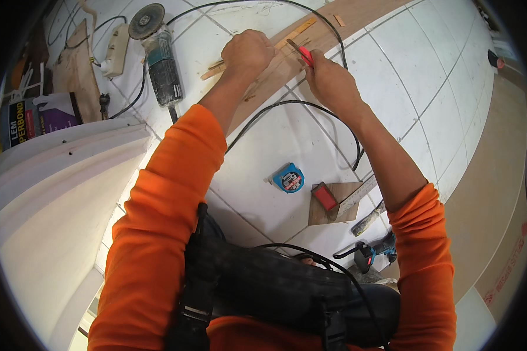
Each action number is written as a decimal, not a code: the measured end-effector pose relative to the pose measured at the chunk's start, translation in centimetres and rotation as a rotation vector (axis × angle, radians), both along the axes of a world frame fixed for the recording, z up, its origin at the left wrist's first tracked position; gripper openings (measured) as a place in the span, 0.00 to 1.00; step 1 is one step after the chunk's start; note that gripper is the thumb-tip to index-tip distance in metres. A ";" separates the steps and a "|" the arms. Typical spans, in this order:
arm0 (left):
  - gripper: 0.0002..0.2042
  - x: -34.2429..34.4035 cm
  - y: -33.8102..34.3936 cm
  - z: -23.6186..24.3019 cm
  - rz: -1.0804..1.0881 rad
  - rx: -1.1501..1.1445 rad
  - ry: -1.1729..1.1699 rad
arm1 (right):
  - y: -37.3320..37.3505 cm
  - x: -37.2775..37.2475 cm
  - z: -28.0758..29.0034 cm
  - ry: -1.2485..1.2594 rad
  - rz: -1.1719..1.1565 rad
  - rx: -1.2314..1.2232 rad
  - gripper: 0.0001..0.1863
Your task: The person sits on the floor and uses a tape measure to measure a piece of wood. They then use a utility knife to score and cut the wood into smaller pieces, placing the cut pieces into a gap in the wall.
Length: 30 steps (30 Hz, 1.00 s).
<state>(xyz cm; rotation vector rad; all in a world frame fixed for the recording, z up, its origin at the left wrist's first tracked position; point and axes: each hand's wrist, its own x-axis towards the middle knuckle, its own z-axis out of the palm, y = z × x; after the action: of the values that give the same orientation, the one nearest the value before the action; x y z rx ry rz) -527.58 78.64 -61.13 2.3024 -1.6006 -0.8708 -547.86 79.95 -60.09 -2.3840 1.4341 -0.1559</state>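
My left hand is closed and presses down on a thin wooden strip; its fingertips are partly hidden from above. The strip lies slantwise across a long brown board on the tiled floor. In my right hand is a red-handled cutter knife, its dark narrow end pointing up and left, close to the strip. Small wood shavings and dark marks lie on the board around both hands. A short offcut sits farther along it.
An angle grinder lies left of my hands, near a white power strip. A black cable loops over the tiles. Closer in are a blue tape measure, a red block, a metal ruler and a cordless tool.
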 end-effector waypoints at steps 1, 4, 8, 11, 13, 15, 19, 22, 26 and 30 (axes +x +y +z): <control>0.12 -0.3 -0.2 0.0 0.010 -0.010 -0.025 | -0.4 -0.1 -0.7 0.010 0.002 -0.014 0.12; 0.11 -0.5 -0.5 -0.4 0.032 0.004 -0.083 | -1.1 0.4 -1.7 0.036 0.013 -0.020 0.12; 0.12 -0.7 -1.3 -0.1 0.026 0.109 -0.104 | -1.8 0.7 -1.8 0.054 0.025 0.012 0.11; 0.13 -0.5 -1.3 -0.3 0.052 0.126 -0.081 | -1.8 1.0 -1.9 0.045 0.041 0.015 0.10; 0.13 -0.5 -1.0 -0.3 0.050 0.124 -0.064 | -1.8 1.1 -2.0 0.038 0.033 0.030 0.10; 0.13 -0.7 -1.1 0.1 0.027 0.124 -0.062 | -1.8 1.0 -2.7 0.026 0.016 0.054 0.11; 0.11 -0.6 -1.3 0.4 0.041 0.143 -0.047 | -1.8 1.0 -3.4 0.016 -0.018 0.091 0.11; 0.11 -0.6 -1.2 0.6 0.050 0.135 -0.017 | -1.9 1.1 -3.1 0.064 -0.025 0.109 0.12; 0.10 -0.6 -1.3 0.7 0.050 0.135 -0.018 | -1.8 1.3 -3.1 0.096 -0.032 0.110 0.11; 0.09 -0.3 -1.2 0.5 0.057 0.100 0.020 | -1.5 1.6 -3.3 0.094 -0.037 0.083 0.10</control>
<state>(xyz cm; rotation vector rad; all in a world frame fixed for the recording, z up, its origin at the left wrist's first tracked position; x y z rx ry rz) -527.92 77.39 -60.62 2.3862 -1.5082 -0.9783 -546.26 78.48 -63.40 -2.3268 1.4977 0.0066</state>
